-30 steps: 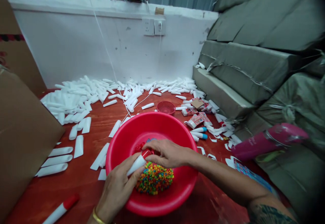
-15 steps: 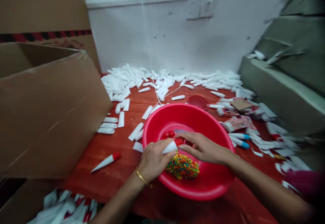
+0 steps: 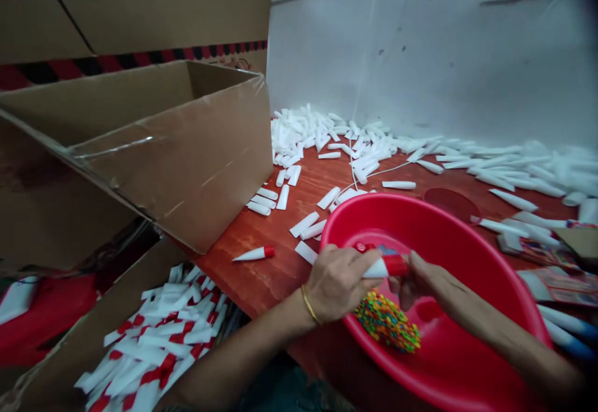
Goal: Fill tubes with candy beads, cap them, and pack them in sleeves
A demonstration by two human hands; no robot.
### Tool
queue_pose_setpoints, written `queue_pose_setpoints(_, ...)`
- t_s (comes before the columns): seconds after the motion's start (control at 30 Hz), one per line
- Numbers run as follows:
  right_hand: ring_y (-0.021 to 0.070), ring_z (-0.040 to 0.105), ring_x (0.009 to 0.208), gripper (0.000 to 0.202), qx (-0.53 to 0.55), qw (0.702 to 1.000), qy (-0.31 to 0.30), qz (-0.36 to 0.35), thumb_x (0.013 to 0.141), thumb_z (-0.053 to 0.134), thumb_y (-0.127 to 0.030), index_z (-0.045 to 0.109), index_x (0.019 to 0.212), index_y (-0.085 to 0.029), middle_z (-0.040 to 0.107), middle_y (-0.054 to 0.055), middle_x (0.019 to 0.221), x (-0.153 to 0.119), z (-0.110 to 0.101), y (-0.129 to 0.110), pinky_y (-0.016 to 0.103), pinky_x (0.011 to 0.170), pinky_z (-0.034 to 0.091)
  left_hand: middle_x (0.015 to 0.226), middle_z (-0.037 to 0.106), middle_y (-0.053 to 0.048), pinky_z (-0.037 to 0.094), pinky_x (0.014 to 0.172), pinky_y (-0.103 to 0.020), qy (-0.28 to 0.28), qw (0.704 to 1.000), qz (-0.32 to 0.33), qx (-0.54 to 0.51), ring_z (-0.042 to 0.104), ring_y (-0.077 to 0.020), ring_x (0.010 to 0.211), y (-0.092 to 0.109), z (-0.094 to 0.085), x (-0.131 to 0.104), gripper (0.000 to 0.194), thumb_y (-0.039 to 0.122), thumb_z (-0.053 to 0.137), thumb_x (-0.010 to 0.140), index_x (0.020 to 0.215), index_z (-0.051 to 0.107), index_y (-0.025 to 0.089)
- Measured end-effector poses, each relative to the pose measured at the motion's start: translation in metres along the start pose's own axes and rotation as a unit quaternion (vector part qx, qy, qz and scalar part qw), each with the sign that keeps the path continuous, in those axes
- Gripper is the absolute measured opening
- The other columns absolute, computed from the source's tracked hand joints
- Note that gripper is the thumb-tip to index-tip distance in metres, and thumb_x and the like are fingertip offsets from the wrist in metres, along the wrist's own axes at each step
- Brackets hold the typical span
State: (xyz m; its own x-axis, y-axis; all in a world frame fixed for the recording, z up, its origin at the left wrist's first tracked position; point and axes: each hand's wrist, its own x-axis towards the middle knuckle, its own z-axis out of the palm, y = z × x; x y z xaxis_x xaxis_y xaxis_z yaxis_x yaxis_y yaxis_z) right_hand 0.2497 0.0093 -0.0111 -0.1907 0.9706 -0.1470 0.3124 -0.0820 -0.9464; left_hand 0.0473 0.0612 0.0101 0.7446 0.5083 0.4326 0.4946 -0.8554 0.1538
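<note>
Over the red basin [image 3: 471, 237], my left hand [image 3: 339, 281] is wrapped round a white tube with a red cap [image 3: 385, 267]. The fingers of my right hand [image 3: 420, 278] are closed on the red cap end of that same tube. Below the hands, a heap of small multicoloured pieces [image 3: 390, 325] lies in the basin. Red caps [image 3: 362, 247] show behind the tube. A red-capped white tube [image 3: 255, 254] lies on the red table [image 3: 252, 281], left of the basin.
An open cardboard box [image 3: 210, 169] stands at the left. Below it, another box holds many red-capped tubes [image 3: 163, 343]. White tubes [image 3: 303, 128] are piled along the wall. Printed packets [image 3: 555, 284] and blue-ended tubes [image 3: 567, 325] lie at the right.
The view has turned left, showing more of the boxes and the lower tubes. Both hands remain at the tube, with the right fingers now closed on its cap end.
</note>
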Motion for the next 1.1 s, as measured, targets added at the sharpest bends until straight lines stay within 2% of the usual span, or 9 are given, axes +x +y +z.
queue_pose_setpoints(0.07,0.0181,0.059,0.064,0.054,-0.094,0.995,0.029,0.010,0.088,0.019,-0.057,0.057,0.086,-0.018,0.062,0.008,0.073,0.002,-0.010,0.004,0.031,0.059,0.046,0.095,0.065,-0.007,0.043,0.072,-0.034,0.052,0.997,-0.051,0.014,0.060,-0.0178,0.082,-0.013,-0.011,-0.012,0.041,0.041,0.041,0.087,0.121,0.047,0.018)
queue_pose_setpoints(0.13,0.0207,0.060,0.071,0.040,-0.261,0.963,0.066,0.032,0.087,0.034,-0.049,0.056,0.097,-0.018,0.064,0.010,0.084,0.006,-0.019,0.013,0.031,0.060,0.045,0.099,0.065,-0.008,0.044,0.074,-0.034,0.058,0.991,-0.109,0.044,0.059,-0.0184,0.086,-0.035,-0.020,-0.031,0.039,0.039,0.041,0.087,0.118,0.049,0.017)
queue_pose_setpoints(0.27,0.0237,0.061,0.080,0.025,-0.512,0.857,0.033,0.035,0.086,0.041,-0.026,0.055,0.104,-0.016,0.063,0.012,0.096,0.025,-0.023,0.032,0.028,0.056,0.040,0.091,0.064,-0.007,0.047,0.072,-0.034,-0.050,0.976,-0.162,0.135,0.060,-0.0203,0.081,-0.083,-0.026,-0.082,0.034,0.036,0.039,0.087,0.114,0.052,0.018)
queue_pose_setpoints(0.4,0.0214,0.060,0.081,0.033,-0.576,0.816,-0.024,-0.046,0.083,0.035,-0.008,0.054,0.109,-0.017,0.059,0.013,0.104,0.056,-0.014,0.033,0.025,0.051,0.034,0.094,0.061,-0.008,0.047,0.071,-0.035,-0.108,0.959,-0.140,0.221,0.058,-0.0234,0.082,-0.104,-0.020,-0.110,0.031,0.031,0.035,0.089,0.109,0.055,0.018)
queue_pose_setpoints(0.53,0.0180,0.058,0.080,0.035,-0.586,0.795,-0.081,-0.133,0.082,0.035,-0.004,0.057,0.106,-0.017,0.060,0.011,0.096,0.081,-0.012,0.032,0.024,0.053,0.032,0.099,0.057,-0.011,0.046,0.072,-0.038,-0.086,0.950,-0.153,0.258,0.055,-0.0252,0.086,-0.101,-0.017,-0.101,0.035,0.030,0.035,0.088,0.117,0.049,0.016)
queue_pose_setpoints(0.63,0.0170,0.057,0.075,0.030,-0.584,0.793,-0.101,-0.143,0.084,0.037,-0.008,0.058,0.105,-0.016,0.061,0.010,0.090,0.084,-0.011,0.035,0.024,0.053,0.032,0.110,0.053,-0.012,0.044,0.078,-0.039,-0.092,0.963,-0.139,0.210,0.051,-0.0248,0.094,-0.091,-0.014,-0.084,0.038,0.028,0.042,0.085,0.122,0.044,0.016)
queue_pose_setpoints(0.8,0.0198,0.058,0.071,0.023,-0.592,0.786,-0.108,-0.143,0.087,0.045,-0.025,0.059,0.099,-0.012,0.060,0.013,0.091,0.067,0.005,0.035,0.028,0.055,0.036,0.109,0.055,-0.010,0.042,0.077,-0.036,-0.180,0.977,-0.048,0.103,0.049,-0.0226,0.094,-0.077,0.012,-0.057,0.027,0.020,0.041,0.085,0.109,0.053,0.017)
queue_pose_setpoints(0.97,0.0230,0.059,0.070,0.020,-0.572,0.800,-0.135,-0.116,0.084,0.049,-0.023,0.060,0.094,-0.009,0.061,0.015,0.088,0.047,0.026,0.030,0.030,0.054,0.037,0.092,0.058,-0.011,0.041,0.073,-0.034,-0.201,0.972,-0.084,0.091,0.051,-0.0218,0.087,-0.079,0.039,-0.042,0.028,0.020,0.031,0.089,0.092,0.059,0.014)
queue_pose_setpoints(1.1,0.0205,0.059,0.071,0.015,-0.536,0.817,-0.171,-0.123,0.079,0.053,-0.018,0.059,0.092,-0.013,0.061,0.011,0.089,0.037,0.031,0.025,0.028,0.056,0.038,0.089,0.059,-0.011,0.041,0.072,-0.035,-0.209,0.969,-0.088,0.094,0.052,-0.0219,0.084,-0.082,0.037,-0.041,0.026,0.020,0.034,0.088,0.093,0.059,0.014)
